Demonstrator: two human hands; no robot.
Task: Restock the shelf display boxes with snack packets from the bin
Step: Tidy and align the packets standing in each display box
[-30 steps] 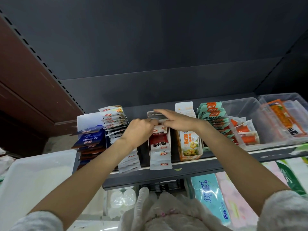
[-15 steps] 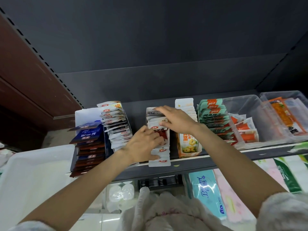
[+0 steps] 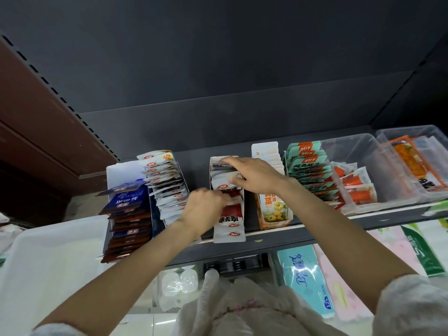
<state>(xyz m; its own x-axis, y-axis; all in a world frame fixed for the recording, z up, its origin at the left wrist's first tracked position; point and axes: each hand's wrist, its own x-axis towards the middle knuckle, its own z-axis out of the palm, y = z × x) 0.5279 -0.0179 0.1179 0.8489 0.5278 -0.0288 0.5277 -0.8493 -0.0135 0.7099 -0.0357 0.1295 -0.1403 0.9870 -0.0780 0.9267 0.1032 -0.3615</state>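
Observation:
The middle display box (image 3: 228,235) on the shelf holds a row of red-and-white snack packets (image 3: 229,218). My left hand (image 3: 202,210) is at the box's left side, blurred, with its fingers curled onto the red packets in the middle of the row. My right hand (image 3: 253,177) lies over the back of the same row, fingers stretched across the packet tops and thumb against a white packet. The white bin (image 3: 48,253) sits low at the left, and its inside is washed out.
Left of the middle box stand boxes of blue-and-brown packets (image 3: 128,212) and white packets (image 3: 167,185). To the right are a yellow-printed box (image 3: 274,209), green packets (image 3: 308,170) and two clear tubs (image 3: 351,151). Tissue packs (image 3: 303,275) lie under the shelf edge (image 3: 266,238).
My left hand dropped from the back of the row to its middle and is still moving. My right hand stays over the back packets.

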